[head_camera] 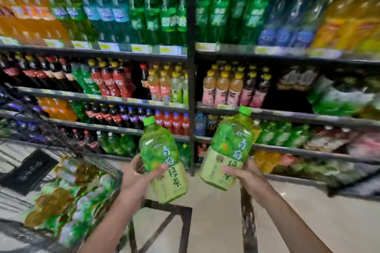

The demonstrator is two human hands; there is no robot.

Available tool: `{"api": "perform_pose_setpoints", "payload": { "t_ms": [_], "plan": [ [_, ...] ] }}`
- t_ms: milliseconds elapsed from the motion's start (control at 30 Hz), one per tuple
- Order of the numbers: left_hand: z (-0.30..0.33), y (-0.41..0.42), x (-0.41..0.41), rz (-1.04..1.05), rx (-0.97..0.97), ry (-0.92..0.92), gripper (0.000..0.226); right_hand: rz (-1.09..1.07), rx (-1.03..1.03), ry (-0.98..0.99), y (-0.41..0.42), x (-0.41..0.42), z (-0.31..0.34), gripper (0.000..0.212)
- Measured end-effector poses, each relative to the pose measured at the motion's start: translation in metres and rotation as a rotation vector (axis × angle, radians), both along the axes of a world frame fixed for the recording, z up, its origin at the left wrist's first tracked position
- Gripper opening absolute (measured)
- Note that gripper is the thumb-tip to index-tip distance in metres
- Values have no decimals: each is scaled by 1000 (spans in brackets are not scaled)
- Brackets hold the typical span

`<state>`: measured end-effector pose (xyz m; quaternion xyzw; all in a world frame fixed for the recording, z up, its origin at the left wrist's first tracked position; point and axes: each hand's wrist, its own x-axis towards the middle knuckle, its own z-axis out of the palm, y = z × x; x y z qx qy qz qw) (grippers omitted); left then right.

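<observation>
At far left a wire cart (pixel 102 165) holds a heap of green-labelled bottles (pixel 67 197), blurred by camera motion, lying lower than both hands and to their left. Just right of its rim, the left hand (pixel 136 174) grips the left green tea bottle (pixel 162 160) low on its label, thumb curled across the front and the other fingers hidden behind. The bottle stands nearly upright, green cap up and leaning a little left. Beside it but not touching, the right green tea bottle (pixel 228 150) sits higher in the right hand (pixel 244 174), whose fingers wrap its lower label from the right. Its cap tips rightward, so the two long axes splay apart at the top. Both bottles hang in the air before the black shelf post (pixel 192 88), with the drink shelves straight ahead. The left hand is plainly the nearer one to the cart, and the right is nearer the bay of green bottles (pixel 277 134) right of the post. A move to the shelf would likely mean carrying each bottle forward, base first.
</observation>
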<state>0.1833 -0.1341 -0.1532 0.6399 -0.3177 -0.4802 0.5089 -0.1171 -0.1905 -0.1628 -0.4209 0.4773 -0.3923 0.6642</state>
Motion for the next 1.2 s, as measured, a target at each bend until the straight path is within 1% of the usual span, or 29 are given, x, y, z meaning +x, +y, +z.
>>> {"api": "perform_pose_setpoints", "payload": {
  "t_ms": [33, 67, 100, 167, 200, 267, 333, 400, 433, 500, 567, 667, 767, 867, 1000, 1067, 1133, 1200],
  "plan": [
    [2, -8, -29, -26, -8, -2, 98, -37, -10, 1, 0, -29, 3, 73],
    [2, -17, -56, -55, -20, -9, 95, -71, -21, 3, 0, -56, 7, 71],
    [2, -26, -83, -82, -32, -15, 95, -110, -28, 2, 0, -82, 9, 77],
    [2, -41, -133, -134, -60, -9, 94, -199, -25, -30, 1, -129, 13, 95],
    [4, -46, -155, -157, -70, -2, 92, -236, -32, -43, 1, -151, 14, 99],
    [10, -56, -195, -206, -55, 0, 89, -287, -48, -38, 2, -190, 19, 100],
    [15, -67, -227, -264, -50, 8, 87, -319, -63, -31, 2, -224, 21, 92],
    [21, -79, -254, -304, -57, 19, 86, -358, -88, -18, -2, -252, 20, 76],
    [23, -86, -265, -316, -61, 18, 88, -373, -111, -6, -5, -262, 20, 72],
    [26, -100, -282, -339, -65, 0, 93, -405, -139, 20, -12, -275, 20, 65],
    [26, -119, -297, -364, -63, -12, 89, -436, -150, 33, -23, -287, 18, 60],
    [24, -153, -314, -392, -58, -30, 88, -465, -154, 77, -47, -302, 17, 64],
    [18, -189, -330, -416, -65, -20, 94, -499, -166, 131, -78, -314, 13, 62],
    [11, -227, -343, -435, -27, 10, 92, -545, -151, 160, -109, -324, 7, 60],
    [4, -278, -359, -460, -10, 13, 99, -576, -174, 187, -152, -334, -2, 66],
    [0, -298, -367, -452, -14, 8, 91, -577, -185, 187, -172, -339, -11, 66],
    [-4, -308, -376, -435, 0, 5, 75, -577, -193, 187, -185, -343, -22, 63],
    [-8, -317, -381, -422, 12, 9, 70, -570, -200, 236, -197, -349, -30, 64]
  ]
}}
